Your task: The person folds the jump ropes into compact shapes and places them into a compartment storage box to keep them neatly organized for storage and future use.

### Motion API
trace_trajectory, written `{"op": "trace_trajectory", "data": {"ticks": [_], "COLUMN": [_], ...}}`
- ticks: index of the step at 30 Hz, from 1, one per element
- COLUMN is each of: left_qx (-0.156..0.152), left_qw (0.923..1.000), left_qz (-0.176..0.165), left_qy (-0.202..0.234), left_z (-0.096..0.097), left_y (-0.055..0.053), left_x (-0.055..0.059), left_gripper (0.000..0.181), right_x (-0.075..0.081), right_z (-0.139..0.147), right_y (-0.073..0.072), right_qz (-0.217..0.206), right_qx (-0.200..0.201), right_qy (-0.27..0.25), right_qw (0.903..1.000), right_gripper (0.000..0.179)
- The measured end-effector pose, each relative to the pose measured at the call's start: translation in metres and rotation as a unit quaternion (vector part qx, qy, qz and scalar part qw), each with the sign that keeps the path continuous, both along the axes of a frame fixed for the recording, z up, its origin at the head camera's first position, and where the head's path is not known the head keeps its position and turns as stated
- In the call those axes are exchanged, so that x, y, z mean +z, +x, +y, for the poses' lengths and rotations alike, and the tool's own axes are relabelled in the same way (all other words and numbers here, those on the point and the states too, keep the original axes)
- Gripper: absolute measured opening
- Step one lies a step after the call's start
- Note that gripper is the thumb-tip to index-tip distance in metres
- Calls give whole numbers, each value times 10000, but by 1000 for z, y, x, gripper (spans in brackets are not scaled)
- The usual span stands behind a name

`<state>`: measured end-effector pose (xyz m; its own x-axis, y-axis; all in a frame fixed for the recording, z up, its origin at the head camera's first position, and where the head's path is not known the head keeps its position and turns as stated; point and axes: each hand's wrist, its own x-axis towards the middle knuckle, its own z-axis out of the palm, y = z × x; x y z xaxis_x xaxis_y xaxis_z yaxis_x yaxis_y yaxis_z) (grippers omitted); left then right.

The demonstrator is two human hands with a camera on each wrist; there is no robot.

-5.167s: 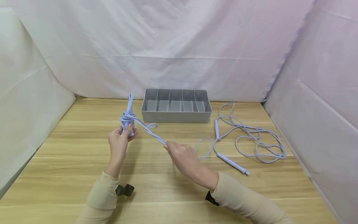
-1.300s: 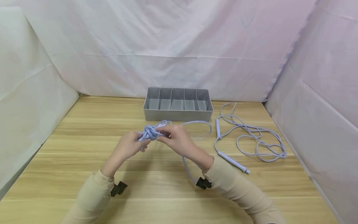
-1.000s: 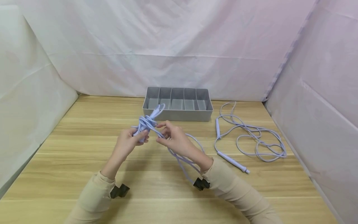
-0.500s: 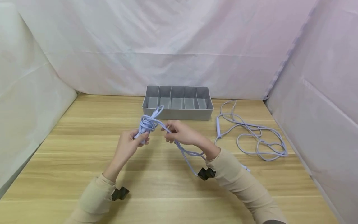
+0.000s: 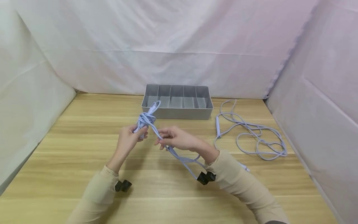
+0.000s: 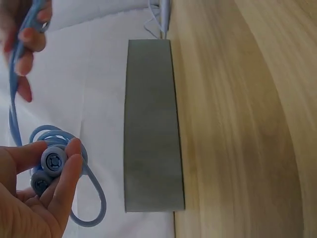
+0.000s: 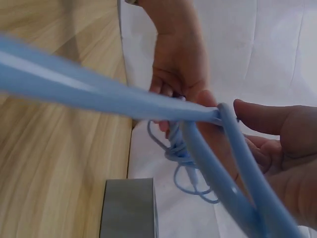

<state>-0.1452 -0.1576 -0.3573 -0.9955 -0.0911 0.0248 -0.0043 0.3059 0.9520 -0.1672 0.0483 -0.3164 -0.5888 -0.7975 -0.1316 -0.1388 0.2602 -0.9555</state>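
My left hand (image 5: 127, 138) grips the paired handles of a light-blue jump rope (image 5: 146, 119), tilted above the table. Cord is wound several times about the handles, and a loop sticks out past their upper end. In the left wrist view two round handle ends (image 6: 53, 159) show between thumb and fingers. To the right, my right hand (image 5: 180, 139) holds the loose cord strands in its bent fingers. Those strands (image 7: 124, 101) run close past the right wrist camera and hang below that hand; the sleeve hides part of them.
A grey five-compartment box (image 5: 177, 114) stands at the back of the wooden table (image 5: 156, 199), just behind the bundle. At right lies a second jump rope (image 5: 269, 145), uncoiled, with one handle (image 5: 218, 127) upright in view and the other mostly behind the sleeve. White curtains (image 5: 179, 37) surround the table.
The bundle was at left with its cord stretched to the right hand; both hands came together near the middle, then parted slightly. Lately the right hand moved slightly down and left along the cord.
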Motion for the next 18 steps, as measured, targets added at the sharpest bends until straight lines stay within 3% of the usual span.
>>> {"op": "trace_trajectory", "data": {"ticks": [5,9,13,18], "left_qx": [-261,-336,-76,365], "left_qw": [9914,9813,9714,9598], "left_qz": [-251,-192,28,134], "left_qy": [1260,1887,2375,2779], "left_z": [3,5,3,0], "left_y": [5,12,16,17], "left_x": [7,16,23,27], "left_gripper": [36,24,9,12], "right_x": [-9,-12,-11,-9], "right_z": [10,19,25,31], "right_y": [0,1,3,3], "right_qz": [103,71,-114,-322], "right_qx": [417,981,1445,1750], "right_qy": [569,865,870,925], "right_qw": [9975,9914,9856,9797], "right_gripper": [28,24,21,27]}}
